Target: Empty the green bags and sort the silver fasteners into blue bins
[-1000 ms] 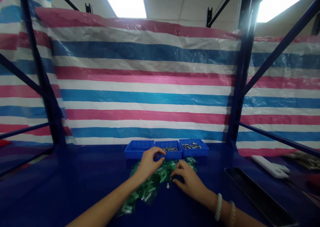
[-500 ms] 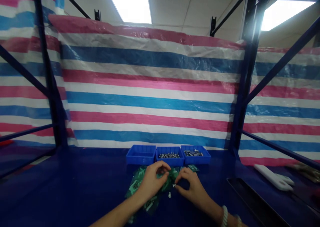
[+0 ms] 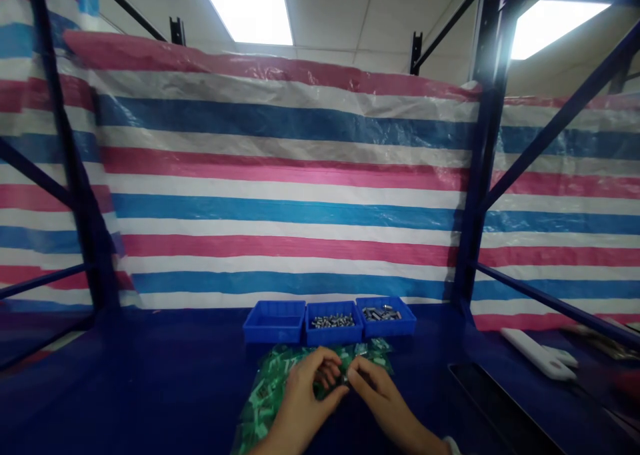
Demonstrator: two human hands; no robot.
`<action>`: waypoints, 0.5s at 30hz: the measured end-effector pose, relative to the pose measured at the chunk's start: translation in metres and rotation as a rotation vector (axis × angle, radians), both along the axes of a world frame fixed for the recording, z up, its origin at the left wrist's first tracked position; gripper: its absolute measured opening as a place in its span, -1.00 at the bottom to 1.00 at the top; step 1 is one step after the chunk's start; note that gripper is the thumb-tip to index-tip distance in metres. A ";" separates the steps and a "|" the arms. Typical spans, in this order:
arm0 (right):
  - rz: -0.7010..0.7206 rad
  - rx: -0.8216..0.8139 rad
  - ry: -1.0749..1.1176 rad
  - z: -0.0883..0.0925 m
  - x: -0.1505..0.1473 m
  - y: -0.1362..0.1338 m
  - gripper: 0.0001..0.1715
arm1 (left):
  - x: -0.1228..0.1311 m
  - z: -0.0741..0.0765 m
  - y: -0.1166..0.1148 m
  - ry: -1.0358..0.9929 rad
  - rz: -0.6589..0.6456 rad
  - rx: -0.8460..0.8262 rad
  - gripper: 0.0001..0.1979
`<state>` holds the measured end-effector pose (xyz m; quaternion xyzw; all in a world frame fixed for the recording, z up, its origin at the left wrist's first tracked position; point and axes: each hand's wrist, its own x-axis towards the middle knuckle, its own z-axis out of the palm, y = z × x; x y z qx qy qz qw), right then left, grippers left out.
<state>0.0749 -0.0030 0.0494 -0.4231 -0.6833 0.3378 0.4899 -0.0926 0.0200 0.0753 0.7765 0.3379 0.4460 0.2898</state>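
Observation:
My right hand (image 3: 383, 401) is closed, thumb and forefinger pinching a small silvery metal piece (image 3: 345, 379) too small to name exactly. Close on its left is my left hand (image 3: 313, 391), its fingers curled and its thumb apart from them; the thumb tip comes near the metal piece. Beneath and around the left hand lie clear plastic bags with green and white contents (image 3: 263, 395), partly hidden by my hands.
Behind the bags stand three blue bins in a row: an empty left bin (image 3: 275, 338), a middle bin (image 3: 334, 337) with small metal parts, and a right bin (image 3: 390, 328) with longer ones. A black flat device (image 3: 500, 408) and a white device (image 3: 537, 355) lie right. Blue posts (image 3: 483, 155) frame the bench.
My hands have come together, the right one bringing its small piece to the left thumb. The loose small piece on the bench no longer shows. The view has shifted slightly.

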 end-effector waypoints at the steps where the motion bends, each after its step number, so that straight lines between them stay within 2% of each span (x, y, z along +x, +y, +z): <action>1: 0.018 -0.011 0.005 -0.001 -0.002 0.000 -0.50 | 0.000 0.001 -0.001 0.001 0.001 0.025 -0.83; 3: 0.036 -0.026 -0.009 -0.004 -0.004 0.001 -0.43 | 0.001 0.003 -0.005 0.011 0.012 0.098 -0.92; 7: 0.043 -0.004 -0.023 -0.006 -0.003 0.006 -0.37 | 0.002 0.009 -0.011 0.023 0.008 0.224 -0.90; 9: 0.033 0.024 -0.010 -0.005 -0.002 0.007 -0.39 | 0.005 0.016 -0.007 0.024 0.005 0.266 -0.88; 12: -0.032 0.076 -0.071 0.000 0.000 0.005 -0.52 | 0.012 0.032 0.016 0.049 0.039 0.346 -0.86; 15: -0.064 0.148 -0.272 0.003 0.003 0.000 -0.78 | 0.018 0.044 0.052 0.105 0.078 0.368 -0.82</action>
